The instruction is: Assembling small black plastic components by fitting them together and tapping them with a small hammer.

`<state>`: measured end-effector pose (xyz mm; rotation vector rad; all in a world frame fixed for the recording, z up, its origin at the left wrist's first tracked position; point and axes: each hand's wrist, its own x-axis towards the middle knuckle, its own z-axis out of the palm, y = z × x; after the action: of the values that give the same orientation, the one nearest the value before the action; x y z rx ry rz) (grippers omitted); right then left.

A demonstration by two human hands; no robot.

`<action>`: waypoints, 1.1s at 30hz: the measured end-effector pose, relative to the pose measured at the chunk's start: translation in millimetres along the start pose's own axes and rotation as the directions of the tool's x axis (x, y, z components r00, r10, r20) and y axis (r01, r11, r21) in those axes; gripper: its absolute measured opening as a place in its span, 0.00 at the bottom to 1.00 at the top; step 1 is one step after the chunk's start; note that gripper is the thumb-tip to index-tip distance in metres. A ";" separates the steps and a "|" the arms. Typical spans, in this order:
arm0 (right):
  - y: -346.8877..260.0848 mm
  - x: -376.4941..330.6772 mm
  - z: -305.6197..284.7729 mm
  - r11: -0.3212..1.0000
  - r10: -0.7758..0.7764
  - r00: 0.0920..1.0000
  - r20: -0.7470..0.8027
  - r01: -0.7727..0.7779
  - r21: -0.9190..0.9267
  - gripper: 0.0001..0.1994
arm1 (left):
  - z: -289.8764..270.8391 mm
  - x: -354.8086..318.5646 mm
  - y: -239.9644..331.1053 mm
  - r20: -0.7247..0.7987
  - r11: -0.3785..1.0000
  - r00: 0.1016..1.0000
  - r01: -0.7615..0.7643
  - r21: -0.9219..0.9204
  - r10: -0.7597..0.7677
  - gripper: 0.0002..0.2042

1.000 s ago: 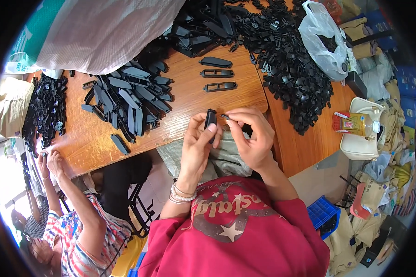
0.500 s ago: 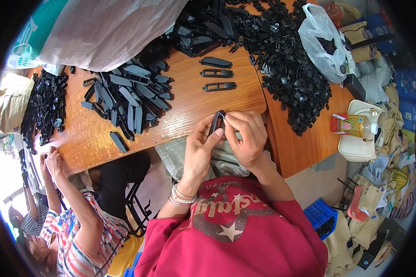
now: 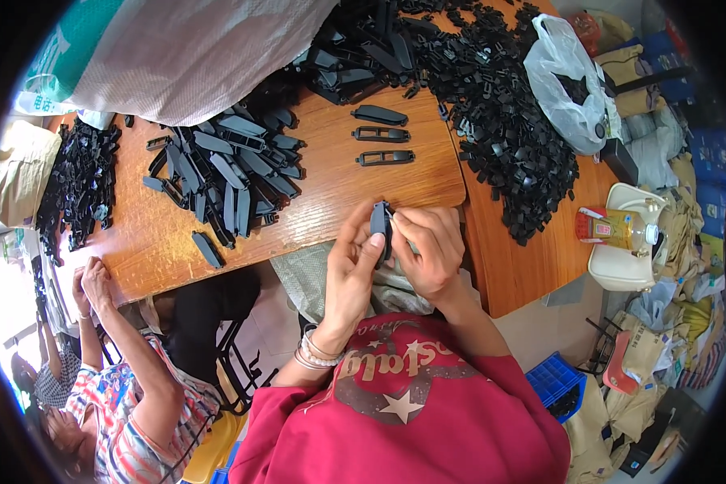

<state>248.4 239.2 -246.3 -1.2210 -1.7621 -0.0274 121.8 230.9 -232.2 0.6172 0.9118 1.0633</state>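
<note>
Black piece turned — flat face up.
Left hand clamped on it; right hand (at its edge) unclear — slack hold could drop it.

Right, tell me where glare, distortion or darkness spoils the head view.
All in the head view: left edge blown out white; pale sheen on the wooden table; fisheye bending toward the rim, corners black; black piece in the left hand too dark for fine detail; heap of small black parts merging together.
</note>
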 end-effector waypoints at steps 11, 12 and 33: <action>-3.8 -1.1 -11.3 0.976 0.040 0.975 0.218 -0.085 0.200 0.20 | -17.4 -0.2 10.2 0.087 0.984 0.996 -0.009 0.176 -0.007 0.18; -3.5 -0.2 -12.3 0.971 0.046 0.973 0.228 -0.098 0.220 0.21 | -18.8 0.0 10.7 0.091 0.985 0.996 -0.007 0.174 -0.009 0.18; 54.8 -10.7 1.3 0.967 0.241 0.931 0.273 -0.254 0.010 0.10 | -8.5 100.7 34.7 0.440 0.071 0.763 -0.531 0.844 0.474 0.07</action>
<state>288.0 259.6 -279.8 -1.4600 -1.8126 0.3401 118.1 337.3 -241.5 2.1772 1.3128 0.9754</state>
